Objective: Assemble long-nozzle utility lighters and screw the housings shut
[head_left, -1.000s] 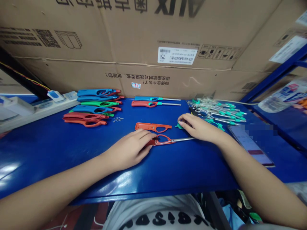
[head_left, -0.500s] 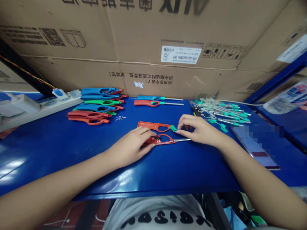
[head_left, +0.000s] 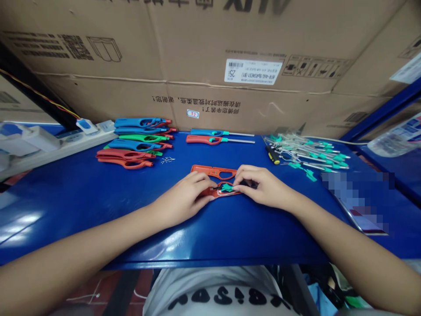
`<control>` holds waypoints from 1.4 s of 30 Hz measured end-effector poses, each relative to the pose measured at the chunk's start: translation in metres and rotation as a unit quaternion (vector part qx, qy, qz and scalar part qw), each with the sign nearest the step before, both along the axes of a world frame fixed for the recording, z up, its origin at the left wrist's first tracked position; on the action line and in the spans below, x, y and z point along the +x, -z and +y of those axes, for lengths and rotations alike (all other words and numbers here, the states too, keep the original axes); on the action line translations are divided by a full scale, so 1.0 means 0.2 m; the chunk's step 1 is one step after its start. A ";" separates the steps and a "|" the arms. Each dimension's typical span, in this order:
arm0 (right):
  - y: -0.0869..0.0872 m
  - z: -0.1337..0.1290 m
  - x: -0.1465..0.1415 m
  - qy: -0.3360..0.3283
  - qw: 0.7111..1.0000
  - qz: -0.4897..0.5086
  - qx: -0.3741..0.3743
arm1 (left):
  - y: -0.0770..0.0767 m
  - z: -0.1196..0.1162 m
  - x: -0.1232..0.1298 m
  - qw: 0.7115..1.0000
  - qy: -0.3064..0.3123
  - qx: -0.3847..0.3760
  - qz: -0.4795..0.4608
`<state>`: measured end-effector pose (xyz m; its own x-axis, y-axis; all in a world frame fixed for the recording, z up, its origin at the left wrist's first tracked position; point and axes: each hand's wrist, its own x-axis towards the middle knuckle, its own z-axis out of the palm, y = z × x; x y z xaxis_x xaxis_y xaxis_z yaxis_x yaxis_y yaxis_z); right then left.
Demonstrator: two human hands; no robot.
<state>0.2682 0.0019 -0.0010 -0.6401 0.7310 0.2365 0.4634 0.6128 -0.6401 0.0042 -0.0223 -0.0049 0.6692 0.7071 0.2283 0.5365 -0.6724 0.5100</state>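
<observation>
An orange lighter shell half lies open-side up on the blue table, with wire and dark parts inside. My left hand grips its left end between thumb and fingers. My right hand pinches a green trigger piece over the loop of that shell half and hides the metal tube end. Just behind lies the other orange shell half, its right tip covered by my right fingers.
Several red, blue and green lighter shells are stacked at left, beside small screws. Two assembled lighters lie at the back. Metal tubes with green parts, a screwdriver and a phone are at right; a power strip is at left.
My right hand has moved left and toward me, carrying the green trigger piece from the rear shell half to the front one. My left hand stays on the front shell.
</observation>
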 end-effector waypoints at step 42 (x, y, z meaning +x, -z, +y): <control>-0.05 -0.06 -0.04 -0.104 0.915 -0.282 0.268 | -0.01 -0.03 0.02 0.997 0.005 0.050 0.054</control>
